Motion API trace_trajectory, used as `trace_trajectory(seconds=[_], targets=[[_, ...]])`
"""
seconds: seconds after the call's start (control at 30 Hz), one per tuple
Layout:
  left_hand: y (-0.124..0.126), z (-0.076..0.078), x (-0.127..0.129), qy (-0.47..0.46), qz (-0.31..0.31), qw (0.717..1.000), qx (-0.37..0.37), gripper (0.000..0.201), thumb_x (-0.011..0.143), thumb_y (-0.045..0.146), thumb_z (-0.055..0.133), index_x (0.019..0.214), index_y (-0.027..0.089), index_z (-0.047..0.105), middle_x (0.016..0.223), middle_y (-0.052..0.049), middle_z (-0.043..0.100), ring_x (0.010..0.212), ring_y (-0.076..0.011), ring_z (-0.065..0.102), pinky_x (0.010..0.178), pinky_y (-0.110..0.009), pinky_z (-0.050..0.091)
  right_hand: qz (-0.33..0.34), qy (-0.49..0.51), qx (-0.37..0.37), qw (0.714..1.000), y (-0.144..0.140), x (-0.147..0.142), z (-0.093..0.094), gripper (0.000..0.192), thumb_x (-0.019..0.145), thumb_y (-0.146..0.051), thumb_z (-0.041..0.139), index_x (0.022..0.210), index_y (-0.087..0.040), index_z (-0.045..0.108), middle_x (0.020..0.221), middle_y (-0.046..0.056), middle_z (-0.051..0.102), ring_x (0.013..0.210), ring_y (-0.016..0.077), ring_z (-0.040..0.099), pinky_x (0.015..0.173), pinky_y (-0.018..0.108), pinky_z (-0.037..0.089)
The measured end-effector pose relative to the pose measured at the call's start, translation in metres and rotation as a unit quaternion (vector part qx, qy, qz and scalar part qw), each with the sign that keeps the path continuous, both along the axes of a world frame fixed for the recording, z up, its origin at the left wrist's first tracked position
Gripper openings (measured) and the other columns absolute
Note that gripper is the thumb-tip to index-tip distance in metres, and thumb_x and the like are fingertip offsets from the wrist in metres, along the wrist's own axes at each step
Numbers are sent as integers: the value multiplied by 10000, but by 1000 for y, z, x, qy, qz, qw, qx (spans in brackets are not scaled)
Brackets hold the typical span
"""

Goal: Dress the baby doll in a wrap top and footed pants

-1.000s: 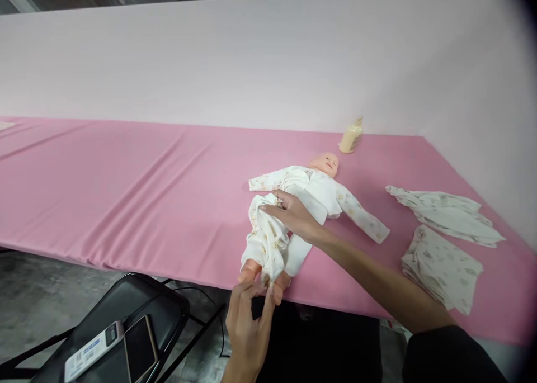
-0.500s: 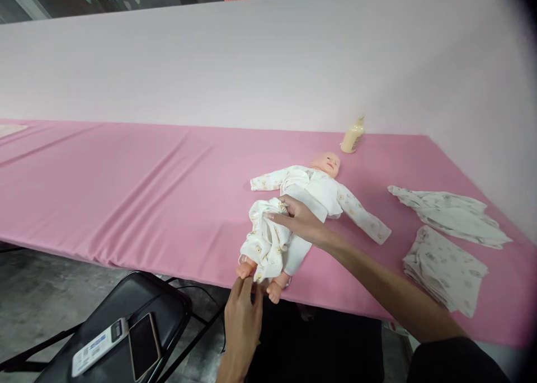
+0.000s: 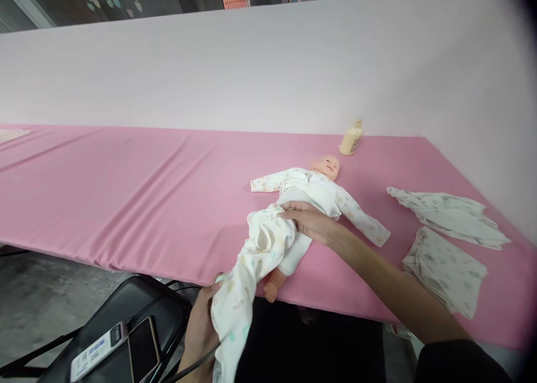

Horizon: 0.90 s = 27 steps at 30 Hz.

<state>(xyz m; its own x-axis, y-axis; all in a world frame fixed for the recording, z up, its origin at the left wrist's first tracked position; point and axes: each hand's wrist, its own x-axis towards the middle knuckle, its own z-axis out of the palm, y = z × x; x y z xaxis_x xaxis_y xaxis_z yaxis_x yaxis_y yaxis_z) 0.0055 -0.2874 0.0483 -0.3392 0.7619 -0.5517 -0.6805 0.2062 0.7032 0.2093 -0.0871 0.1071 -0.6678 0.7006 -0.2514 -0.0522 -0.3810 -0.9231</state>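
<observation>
The doll (image 3: 312,190) lies on its back on the pink bench (image 3: 126,193), long axis running from its head at about 1 o'clock to its feet at 7 o'clock near the front edge. The step in hand appears to be drawing the printed trousers (image 3: 247,271) off its legs: the left hand (image 3: 199,327) grips the trouser ends below the bench edge, fingers closed on the cloth, while the right hand (image 3: 308,221) lies flat, fingers together, on the waist. The next move likely calls for a steady pull toward 7 o'clock with the torso pinned, since one bare foot (image 3: 271,288) is already exposed.
</observation>
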Motion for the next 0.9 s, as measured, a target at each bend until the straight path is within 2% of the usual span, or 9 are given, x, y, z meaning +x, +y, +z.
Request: trace_trajectory(seconds=[0.1,0.2,0.27,0.37,0.47,0.53,0.67,0.83,0.9], targets=[[-4,-4,1,74,-108,991,-21,423,639,462,806,822,165,567,586,51,557,471,-78,477,457,-186,383,38,-35,-44,998,1,4,-2,237,757,-359,779,845,-167,671,824,29,679,738,133,620,661,243,504],[-10,-3,3,216,-228,948,-40,514,716,553,739,1022,171,579,691,11,622,555,-121,535,502,-216,406,143,-83,-35,986,1,9,-1,267,691,-327,831,853,-158,703,829,27,697,732,134,627,624,225,487],[-14,2,6,372,-229,898,-47,492,771,552,687,1078,182,582,847,-38,669,705,-174,599,633,-278,472,203,-106,-18,973,1,11,-1,265,652,-302,853,827,-160,713,831,30,709,734,145,632,617,232,483],[-9,17,15,571,-167,804,-22,392,820,531,636,1030,200,624,1014,-71,660,903,-220,602,835,-348,473,246,-107,-6,963,4,6,-2,258,653,-322,851,801,-162,712,833,34,717,698,144,628,593,240,474],[12,33,29,602,-230,764,27,388,851,516,602,1110,229,633,1087,-70,648,968,-221,599,869,-349,472,225,-67,-8,972,5,-4,-3,264,701,-353,820,810,-142,703,794,29,705,677,123,629,603,227,474],[31,39,36,589,-252,767,27,408,862,523,584,1134,221,622,1083,-68,653,950,-213,607,848,-343,478,199,-20,-15,980,5,-10,-3,268,715,-341,812,831,-128,697,780,24,696,704,118,637,649,223,487],[55,43,38,556,-185,811,3,445,870,546,562,1132,188,589,1025,-65,656,855,-196,603,758,-316,473,136,56,-51,988,4,-14,-2,246,732,-318,801,832,-132,675,798,17,691,768,133,648,718,245,503],[66,50,33,376,-269,884,73,385,880,536,560,913,155,602,788,-14,607,679,-131,543,621,-238,433,118,56,-68,989,8,-12,-1,231,751,-321,791,863,-149,684,834,27,697,776,144,646,716,259,511],[71,52,32,313,-250,912,84,381,853,520,611,935,147,610,794,-15,614,692,-129,552,620,-224,438,125,47,-66,989,11,-12,0,235,767,-333,782,880,-148,691,859,41,701,806,150,649,738,261,514]])
